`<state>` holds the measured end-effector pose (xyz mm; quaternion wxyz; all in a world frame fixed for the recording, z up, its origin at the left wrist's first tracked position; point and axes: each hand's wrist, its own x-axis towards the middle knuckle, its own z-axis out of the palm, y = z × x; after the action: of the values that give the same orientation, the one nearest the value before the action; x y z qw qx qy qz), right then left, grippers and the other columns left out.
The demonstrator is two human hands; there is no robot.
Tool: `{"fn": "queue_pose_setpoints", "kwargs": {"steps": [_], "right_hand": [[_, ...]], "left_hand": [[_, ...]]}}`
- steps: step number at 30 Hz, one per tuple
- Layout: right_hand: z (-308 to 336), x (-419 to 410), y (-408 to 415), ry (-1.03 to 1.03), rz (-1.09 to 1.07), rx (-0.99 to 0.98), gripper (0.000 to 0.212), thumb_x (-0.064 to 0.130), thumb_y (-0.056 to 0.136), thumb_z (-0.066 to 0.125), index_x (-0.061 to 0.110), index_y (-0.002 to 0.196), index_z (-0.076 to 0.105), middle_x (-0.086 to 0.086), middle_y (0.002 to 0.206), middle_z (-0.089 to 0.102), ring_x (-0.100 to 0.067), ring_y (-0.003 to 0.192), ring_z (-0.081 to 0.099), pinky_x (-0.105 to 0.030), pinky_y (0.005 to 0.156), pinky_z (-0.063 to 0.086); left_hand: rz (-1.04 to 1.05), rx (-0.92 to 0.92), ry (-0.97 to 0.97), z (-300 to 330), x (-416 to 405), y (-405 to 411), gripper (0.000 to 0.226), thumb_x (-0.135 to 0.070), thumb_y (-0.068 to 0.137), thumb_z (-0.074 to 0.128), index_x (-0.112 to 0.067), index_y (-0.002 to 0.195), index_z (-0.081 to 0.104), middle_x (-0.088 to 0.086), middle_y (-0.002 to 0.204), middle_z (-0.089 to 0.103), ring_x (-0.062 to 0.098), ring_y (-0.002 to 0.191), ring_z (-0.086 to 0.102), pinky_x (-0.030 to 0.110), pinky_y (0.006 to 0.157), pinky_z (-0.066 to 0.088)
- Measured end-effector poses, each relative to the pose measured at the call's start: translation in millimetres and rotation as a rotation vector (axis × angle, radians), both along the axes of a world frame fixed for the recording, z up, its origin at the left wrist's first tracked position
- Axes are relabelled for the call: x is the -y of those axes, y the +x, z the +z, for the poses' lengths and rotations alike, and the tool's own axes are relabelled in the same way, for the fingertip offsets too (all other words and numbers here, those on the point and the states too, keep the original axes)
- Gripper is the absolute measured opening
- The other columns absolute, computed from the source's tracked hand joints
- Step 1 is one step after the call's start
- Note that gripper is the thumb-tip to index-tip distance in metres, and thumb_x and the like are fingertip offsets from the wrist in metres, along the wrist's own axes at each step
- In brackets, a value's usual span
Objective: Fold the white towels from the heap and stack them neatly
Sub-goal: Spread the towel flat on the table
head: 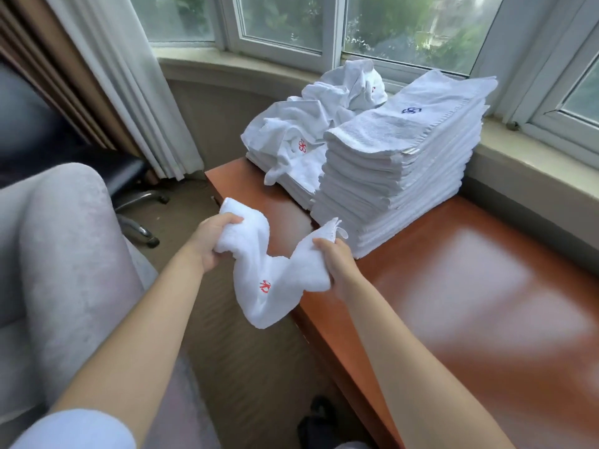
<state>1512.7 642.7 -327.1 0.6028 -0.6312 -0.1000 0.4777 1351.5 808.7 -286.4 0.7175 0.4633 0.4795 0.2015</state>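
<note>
Both forearms are bare from the wrist up to the bottom edge of the view. The left hand [210, 243] and the right hand [335, 262] wear no gloves, rings, watch or bands that can be made out. At the lower left corner a pale blue sleeve [77, 431] covers the upper left arm; it looks like a short sleeve of plain, soft cloth, though blurred there.

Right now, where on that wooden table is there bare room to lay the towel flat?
The near end of the wooden table is bare, from the folded stack towards you. The far end is crowded: the stack sits beside the unfolded heap. Both hands, left hand and right hand, grip the towel.
</note>
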Motion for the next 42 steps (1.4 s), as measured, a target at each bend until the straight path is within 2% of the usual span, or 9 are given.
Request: {"fn": "queue_pose_setpoints", "kwargs": {"steps": [4, 7, 9, 15, 21, 28, 34, 38, 42], "right_hand": [[2.2, -53.8, 18.6, 0.05, 0.008, -0.056, 0.021, 0.022, 0.089, 0.051, 0.025, 0.109, 0.056, -0.006, 0.106, 0.067, -0.022, 0.096, 0.067, -0.042, 0.085, 0.056], [8.4, -89.0, 33.1, 0.083, -0.027, -0.078, 0.025, 0.018, 0.088, 0.052, 0.017, 0.113, 0.057, -0.003, 0.094, 0.068, -0.018, 0.081, 0.068, -0.026, 0.059, 0.053], [11.5, -111.9, 38.5, 0.1, -0.047, -0.072, 0.023, 0.016, 0.086, 0.053, 0.016, 0.109, 0.06, -0.001, 0.088, 0.069, -0.017, 0.077, 0.068, -0.024, 0.056, 0.05], [13.2, -187.9, 63.1, 0.134, -0.281, -0.033, 0.036, 0.026, 0.067, 0.06, 0.019, 0.103, 0.061, -0.005, 0.101, 0.072, -0.024, 0.096, 0.069, -0.045, 0.089, 0.056], [32.5, -259.7, 85.9, 0.136, -0.662, 0.041, 0.01, 0.012, 0.083, 0.058, 0.016, 0.092, 0.06, 0.002, 0.075, 0.064, -0.016, 0.068, 0.063, -0.032, 0.066, 0.052], [67.0, -295.2, 102.6, 0.213, -0.933, 0.141, 0.011, 0.006, 0.084, 0.056, 0.016, 0.079, 0.054, 0.008, 0.059, 0.051, -0.011, 0.055, 0.05, -0.027, 0.057, 0.042], [53.2, -304.3, 111.6, 0.199, -1.055, 0.333, 0.018, 0.011, 0.083, 0.056, 0.028, 0.089, 0.059, 0.008, 0.071, 0.057, -0.012, 0.069, 0.055, -0.033, 0.07, 0.046], [36.2, -317.3, 110.2, 0.14, -1.226, 0.332, 0.027, 0.007, 0.087, 0.055, 0.029, 0.1, 0.06, 0.003, 0.085, 0.065, -0.02, 0.084, 0.063, -0.038, 0.079, 0.051], [28.1, -337.3, 119.0, 0.111, -1.436, 0.372, 0.026, 0.009, 0.085, 0.056, 0.029, 0.099, 0.062, 0.014, 0.079, 0.067, -0.012, 0.082, 0.065, -0.03, 0.073, 0.052]], "left_hand": [[-0.088, -0.016, 0.01, 18.0, -54.2, 35.6, 0.021, -0.022, 0.085, 0.063, -0.01, 0.103, 0.065, 0.002, 0.082, 0.071, 0.014, 0.072, 0.068, 0.029, 0.067, 0.05], [-0.178, 0.017, -0.002, 27.1, -92.7, 67.9, 0.029, -0.02, 0.084, 0.064, -0.011, 0.112, 0.066, 0.005, 0.097, 0.069, 0.017, 0.086, 0.067, 0.031, 0.074, 0.051], [-0.26, 0.044, -0.013, 32.6, -115.9, 88.7, 0.029, -0.018, 0.085, 0.062, -0.009, 0.112, 0.065, 0.007, 0.1, 0.069, 0.019, 0.091, 0.066, 0.032, 0.076, 0.052], [-0.505, 0.048, 0.022, 45.4, -198.8, 173.4, 0.045, -0.017, 0.077, 0.064, -0.006, 0.121, 0.062, 0.013, 0.108, 0.063, 0.025, 0.098, 0.061, 0.036, 0.088, 0.045], [-0.748, 0.105, 0.021, 50.2, -264.9, 260.3, 0.019, -0.016, 0.089, 0.054, -0.021, 0.106, 0.061, 0.004, 0.093, 0.058, 0.017, 0.083, 0.056, 0.028, 0.071, 0.041], [-1.021, 0.096, 0.041, 78.1, -288.1, 322.2, 0.02, -0.014, 0.089, 0.053, -0.025, 0.087, 0.069, 0.002, 0.083, 0.062, 0.015, 0.073, 0.057, 0.026, 0.066, 0.043], [-0.99, 0.249, 0.092, 80.0, -290.4, 367.2, 0.027, -0.001, 0.089, 0.051, -0.013, 0.112, 0.057, 0.007, 0.09, 0.058, 0.019, 0.075, 0.056, 0.029, 0.064, 0.043], [-0.964, 0.214, 0.1, 62.1, -291.1, 393.7, 0.025, 0.006, 0.088, 0.057, -0.012, 0.106, 0.056, 0.008, 0.088, 0.06, 0.02, 0.075, 0.058, 0.031, 0.068, 0.046], [-1.014, 0.208, 0.13, 46.3, -299.7, 426.4, 0.018, 0.0, 0.088, 0.063, -0.016, 0.092, 0.057, 0.004, 0.085, 0.059, 0.018, 0.074, 0.058, 0.03, 0.064, 0.043]]}}
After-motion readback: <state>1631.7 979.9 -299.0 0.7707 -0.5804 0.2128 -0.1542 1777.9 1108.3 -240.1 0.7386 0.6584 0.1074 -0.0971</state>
